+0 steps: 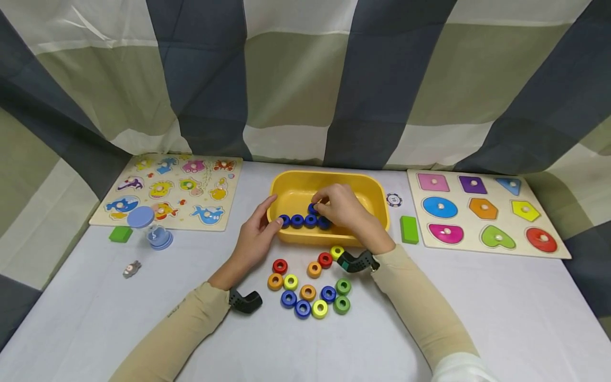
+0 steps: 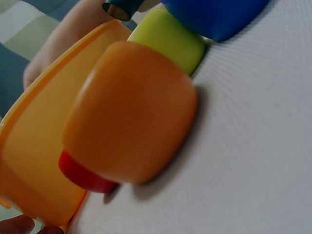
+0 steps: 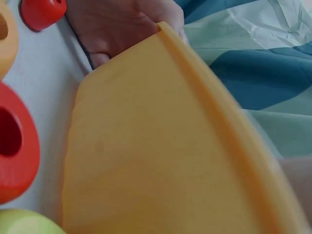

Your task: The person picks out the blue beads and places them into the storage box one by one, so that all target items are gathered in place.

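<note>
Nearest, loose blue rings [image 1: 303, 315], yellow rings [image 1: 320, 315], green rings [image 1: 341, 310], orange rings [image 1: 307, 297] and red rings [image 1: 280, 271] are lying together on the white cloth [image 1: 229, 350], just on the near side of the yellow tray [image 1: 310, 237]. Off to the left, a small grey figurine [image 1: 131, 269] is lying alone. The left hand [image 1: 253, 239] is gripping the left end of the tray, its thumb resting at the rim. Inside, four blue rings are sitting in a row by the near wall. Just beyond them, the right hand [image 1: 341, 206] is reaching in and pinching a fifth blue ring [image 1: 312, 209] between thumb and fingers. A clear, blue-ended object [image 1: 155, 231] is standing at left beside a green block [image 1: 121, 234]; another green block [image 1: 409, 229] is lying between tray and shape board [image 1: 504, 223] at right. A patterned chip [image 1: 394, 200] is lying beside the tray's right end. An animal board [image 1: 183, 224] is lying far left, and a checked curtain [image 1: 296, 79] is hanging farthest.
</note>
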The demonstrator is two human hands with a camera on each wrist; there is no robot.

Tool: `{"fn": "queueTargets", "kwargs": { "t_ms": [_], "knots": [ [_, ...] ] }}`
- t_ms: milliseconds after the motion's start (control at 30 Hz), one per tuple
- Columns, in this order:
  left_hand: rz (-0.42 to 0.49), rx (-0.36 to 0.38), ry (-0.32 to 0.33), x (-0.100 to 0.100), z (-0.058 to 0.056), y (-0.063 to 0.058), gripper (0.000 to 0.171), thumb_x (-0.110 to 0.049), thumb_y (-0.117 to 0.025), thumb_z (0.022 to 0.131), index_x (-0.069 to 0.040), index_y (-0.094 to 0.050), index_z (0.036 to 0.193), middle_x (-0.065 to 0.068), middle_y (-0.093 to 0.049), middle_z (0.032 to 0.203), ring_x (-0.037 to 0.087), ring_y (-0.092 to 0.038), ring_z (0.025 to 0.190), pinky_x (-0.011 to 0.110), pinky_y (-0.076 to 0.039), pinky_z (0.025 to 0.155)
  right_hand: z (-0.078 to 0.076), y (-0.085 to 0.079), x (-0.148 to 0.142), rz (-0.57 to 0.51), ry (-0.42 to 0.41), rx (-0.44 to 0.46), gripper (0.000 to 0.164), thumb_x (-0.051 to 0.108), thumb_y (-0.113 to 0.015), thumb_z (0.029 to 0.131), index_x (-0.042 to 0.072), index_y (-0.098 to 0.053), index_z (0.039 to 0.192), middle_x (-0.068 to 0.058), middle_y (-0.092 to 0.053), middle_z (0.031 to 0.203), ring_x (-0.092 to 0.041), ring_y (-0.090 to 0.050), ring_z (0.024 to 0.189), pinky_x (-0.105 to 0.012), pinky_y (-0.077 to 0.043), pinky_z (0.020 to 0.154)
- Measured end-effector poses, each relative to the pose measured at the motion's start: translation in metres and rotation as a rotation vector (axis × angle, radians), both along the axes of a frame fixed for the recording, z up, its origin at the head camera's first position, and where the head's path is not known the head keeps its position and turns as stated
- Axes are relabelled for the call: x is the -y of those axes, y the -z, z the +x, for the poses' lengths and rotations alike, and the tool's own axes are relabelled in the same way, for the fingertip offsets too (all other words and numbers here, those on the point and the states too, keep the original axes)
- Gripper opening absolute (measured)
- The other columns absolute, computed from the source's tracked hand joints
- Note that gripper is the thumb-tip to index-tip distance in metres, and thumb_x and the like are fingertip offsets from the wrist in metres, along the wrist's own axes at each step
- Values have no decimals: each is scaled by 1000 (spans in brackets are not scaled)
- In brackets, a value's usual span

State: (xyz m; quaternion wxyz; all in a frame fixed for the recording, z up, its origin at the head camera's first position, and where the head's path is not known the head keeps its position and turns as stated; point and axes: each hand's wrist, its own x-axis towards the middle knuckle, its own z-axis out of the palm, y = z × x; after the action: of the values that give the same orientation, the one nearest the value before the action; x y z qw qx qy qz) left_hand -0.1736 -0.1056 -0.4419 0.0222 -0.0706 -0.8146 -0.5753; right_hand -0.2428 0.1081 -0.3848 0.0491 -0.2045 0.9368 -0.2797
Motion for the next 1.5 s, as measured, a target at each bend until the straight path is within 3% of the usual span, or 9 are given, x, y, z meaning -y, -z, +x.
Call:
{"fn": "queueTargets", "kwargs": {
  "t_ms": [133,233,400,500,600,800,1200,1500],
  "knots": [
    [1,5,-2,1,0,0,53,-25,-52,99,-26,-36,150,-1,-32,159,17,-32,146,36,-33,118,20,-11,4,-149,-85,-96,16,13,-66,90,6,-74,102,-5,-73,95,-17,-63,84,-36,-58,82],
    [12,-17,7,3,0,0,54,-24,-53,99,-23,-36,150,1,-33,158,19,-35,145,37,-35,117,50,-21,12,-234,-275,-187,13,13,-68,88,6,-73,98,-3,-73,91,-14,-64,80,-34,-59,75],
    [28,-52,18,2,-1,-1,54,-22,-54,98,-20,-38,150,4,-36,157,20,-36,144,39,-35,117,101,-17,24,-158,-630,-196,10,15,-67,87,12,-73,94,4,-70,90,-8,-62,79,-14,-53,73],
    [16,-39,10,1,-1,-1,54,-23,-54,98,-21,-38,150,2,-35,157,18,-33,145,38,-33,118,119,-5,25,-59,-722,-125,9,19,-68,87,15,-71,94,6,-67,90,-4,-58,79,-7,-46,72],
    [1,-29,2,1,-1,-1,53,-24,-53,99,-22,-37,150,0,-34,158,17,-32,146,37,-32,119,127,7,24,22,-734,-119,10,23,-70,85,17,-70,94,8,-63,90,-1,-54,78,-8,-44,69],
    [7,-25,1,0,-1,0,53,-25,-53,99,-23,-37,150,-1,-32,158,14,-30,146,36,-32,119,131,17,25,89,-675,-212,13,26,-72,83,18,-68,92,7,-60,89,-2,-55,78,-19,-49,68],
    [11,-21,-1,1,-1,0,53,-24,-52,99,-22,-37,150,-1,-32,158,15,-31,146,35,-33,118,133,25,29,89,-621,-195,16,30,-73,80,20,-62,82,9,-51,82,-1,-46,70,-14,-37,61],
    [12,-18,4,0,0,1,53,-24,-52,99,-22,-37,150,-1,-32,158,16,-32,146,36,-33,118,130,27,26,11,-614,-132,14,25,-72,78,19,-59,78,8,-48,81,-2,-46,68,-8,-33,57]
  ]
}}
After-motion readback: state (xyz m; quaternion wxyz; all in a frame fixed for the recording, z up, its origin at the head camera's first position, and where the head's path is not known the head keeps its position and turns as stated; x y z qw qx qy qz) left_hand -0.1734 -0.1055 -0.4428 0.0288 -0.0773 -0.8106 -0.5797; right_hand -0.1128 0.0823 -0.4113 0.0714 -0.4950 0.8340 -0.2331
